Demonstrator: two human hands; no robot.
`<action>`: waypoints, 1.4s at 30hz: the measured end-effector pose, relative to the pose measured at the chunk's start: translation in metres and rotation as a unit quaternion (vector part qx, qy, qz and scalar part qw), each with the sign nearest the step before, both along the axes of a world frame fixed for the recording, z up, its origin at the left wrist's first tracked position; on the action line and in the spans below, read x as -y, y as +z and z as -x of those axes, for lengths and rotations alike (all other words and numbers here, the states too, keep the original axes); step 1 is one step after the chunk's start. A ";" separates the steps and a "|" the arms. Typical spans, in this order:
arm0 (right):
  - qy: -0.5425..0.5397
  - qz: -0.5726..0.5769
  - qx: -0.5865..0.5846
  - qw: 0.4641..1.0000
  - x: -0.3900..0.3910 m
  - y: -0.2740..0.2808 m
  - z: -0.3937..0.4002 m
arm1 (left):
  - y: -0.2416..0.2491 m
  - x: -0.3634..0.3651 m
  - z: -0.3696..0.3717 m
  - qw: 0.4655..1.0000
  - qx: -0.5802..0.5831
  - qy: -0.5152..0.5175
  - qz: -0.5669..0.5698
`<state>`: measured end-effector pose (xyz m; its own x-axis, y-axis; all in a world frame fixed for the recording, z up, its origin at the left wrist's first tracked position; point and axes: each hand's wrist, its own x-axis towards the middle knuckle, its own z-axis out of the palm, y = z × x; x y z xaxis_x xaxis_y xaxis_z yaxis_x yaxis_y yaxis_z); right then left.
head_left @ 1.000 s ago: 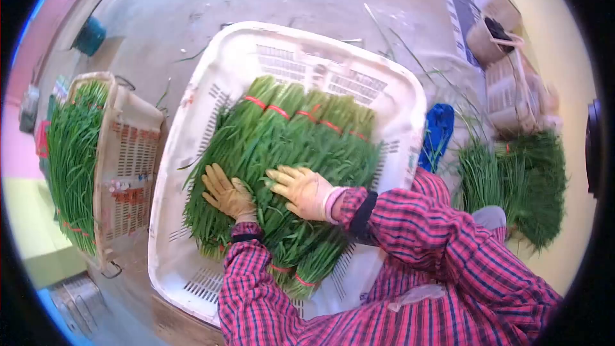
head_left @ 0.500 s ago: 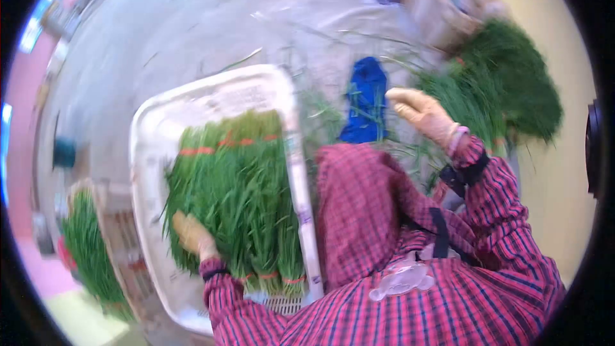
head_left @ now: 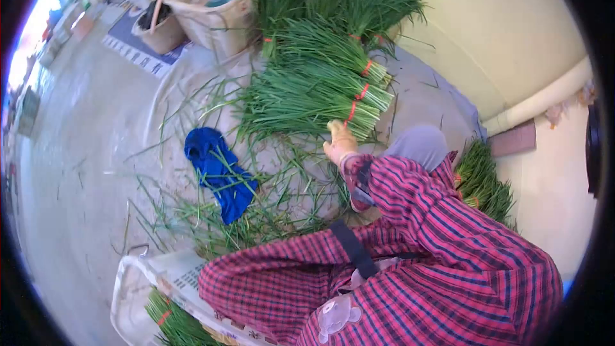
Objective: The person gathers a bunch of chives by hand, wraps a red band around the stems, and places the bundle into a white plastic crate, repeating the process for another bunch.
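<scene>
My right hand (head_left: 341, 142), in a pale glove, reaches the banded stem end of the nearest green bundle (head_left: 301, 110). Its fingers touch the stems beside the red band; what they grip, if anything, cannot be made out. More bundles with red bands (head_left: 333, 48) lie just beyond, stems toward the right. My left hand is out of view. At the lower left, a white crate (head_left: 128, 295) holds green bundles (head_left: 176, 323), partly hidden by my knee.
A blue cloth (head_left: 221, 173) lies among loose green leaves (head_left: 282, 195) on the sheet. A large basket (head_left: 218, 25) and a smaller bin (head_left: 160, 35) stand at the upper left. More bundles (head_left: 483, 179) lie by the wall at right.
The view has swung right toward the bundles on the floor. My right hand has gone from open air to the nearest bundle's stems. My left hand has left the view.
</scene>
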<state>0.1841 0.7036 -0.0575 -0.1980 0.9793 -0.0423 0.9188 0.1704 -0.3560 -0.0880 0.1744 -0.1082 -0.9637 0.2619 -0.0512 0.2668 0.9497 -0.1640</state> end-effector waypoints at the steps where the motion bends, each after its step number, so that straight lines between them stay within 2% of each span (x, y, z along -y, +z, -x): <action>1: -0.063 -0.007 0.075 0.995 -0.020 0.008 -0.001 | 0.006 -0.005 0.002 1.000 -0.001 0.005 0.001; 3: -0.124 -0.040 0.184 0.974 -0.056 0.001 -0.015 | 0.018 -0.017 0.006 1.000 -0.009 0.013 -0.001; 4: -0.123 0.016 0.204 0.971 -0.078 0.009 -0.028 | 0.027 -0.022 0.007 1.000 -0.013 0.017 -0.005; 5: -0.118 -0.050 0.220 0.967 -0.088 -0.015 -0.041 | 0.035 -0.025 0.009 1.000 -0.019 0.022 -0.008; 7: -0.111 -0.007 0.228 0.967 -0.111 -0.029 -0.054 | 0.051 -0.034 0.011 0.999 -0.029 0.028 -0.016; 9: -0.053 0.034 0.272 0.960 -0.127 -0.028 -0.064 | 0.067 -0.036 0.013 0.998 -0.038 0.037 -0.025; 10: -0.047 0.108 0.260 0.958 -0.135 -0.029 -0.068 | 0.076 -0.038 0.014 0.998 -0.045 0.042 -0.032; 11: -0.030 0.046 0.293 0.955 -0.138 -0.033 -0.062 | 0.085 -0.041 0.014 0.997 -0.051 0.048 -0.040; 13: -0.019 0.068 0.290 0.954 -0.143 -0.034 -0.064 | 0.101 -0.046 0.013 0.995 -0.060 0.053 -0.055; 17: 0.034 0.035 0.411 0.910 -0.151 -0.023 -0.061 | 0.139 -0.057 0.008 0.987 -0.089 0.065 -0.114; 21: 0.091 0.072 0.440 0.891 -0.148 0.004 -0.047 | 0.192 -0.078 0.000 0.967 -0.124 0.060 -0.216; 23: 0.109 0.203 0.327 0.917 -0.136 0.040 -0.030 | 0.223 -0.093 -0.006 0.946 -0.136 0.051 -0.290; 25: 0.229 0.325 0.101 0.912 -0.140 0.042 -0.020 | 0.252 -0.109 -0.016 0.917 -0.135 0.038 -0.374; 26: 0.110 0.446 -0.065 0.886 -0.122 0.060 -0.006 | 0.266 -0.117 -0.020 0.900 -0.127 0.031 -0.417; 27: -0.013 0.542 -0.227 0.809 -0.099 0.081 0.010 | 0.278 -0.124 -0.027 0.875 -0.110 0.020 -0.470; 28: 0.012 0.616 -0.310 0.724 -0.087 0.090 0.021 | 0.290 -0.134 -0.031 0.850 -0.079 0.013 -0.520; 29: 0.038 0.679 -0.384 0.625 -0.077 0.100 0.030 | 0.293 -0.144 -0.034 0.781 -0.021 -0.016 -0.624; 30: 0.054 0.694 -0.427 0.577 -0.057 0.124 0.037 | 0.297 -0.158 -0.038 0.697 0.035 -0.046 -0.715; 31: 0.071 0.708 -0.467 0.525 -0.030 0.163 0.040 | 0.307 -0.167 -0.042 0.695 0.100 -0.120 -0.701; 32: 0.056 0.698 -0.499 0.511 -0.002 0.203 0.038 | 0.318 -0.176 -0.048 0.687 0.163 -0.195 -0.681; 33: 0.076 0.705 -0.501 0.496 0.013 0.213 0.039 | 0.329 -0.190 -0.057 0.608 0.339 -0.085 -0.712; 34: 0.105 0.690 -0.491 0.521 0.031 0.234 0.034 | 0.324 -0.192 -0.054 0.581 0.478 -0.154 -0.641; 35: 0.134 0.673 -0.482 0.545 0.048 0.250 0.027 | 0.333 -0.213 -0.069 0.542 0.518 -0.104 -0.653; 36: 0.174 0.665 -0.463 0.560 0.059 0.248 0.023 | 0.331 -0.225 -0.072 0.520 0.575 -0.109 -0.622; 37: 0.214 0.656 -0.442 0.574 0.068 0.244 0.019 | 0.326 -0.238 -0.079 0.508 0.583 -0.114 -0.624; 38: 0.234 0.633 -0.442 0.591 0.081 0.237 0.014 | 0.315 -0.251 -0.082 0.482 0.595 -0.076 -0.639; 39: 0.263 0.635 -0.410 0.599 0.090 0.256 0.007 | 0.300 -0.262 -0.084 0.481 0.586 -0.074 -0.648; 41: 0.302 0.590 -0.384 0.643 0.111 0.269 0.003 | 0.276 -0.279 -0.082 0.325 0.627 -0.021 -0.708; 42: 0.313 0.598 -0.276 0.684 0.112 0.273 0.005 | 0.275 -0.283 -0.083 0.327 0.620 -0.017 -0.713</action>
<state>0.1795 0.5919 0.2155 -0.8723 0.0251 -0.4883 0.4678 -0.2478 -0.8484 -0.0053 0.4576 0.1668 -0.4289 0.8811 -0.1995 -0.6964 -0.1818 0.6942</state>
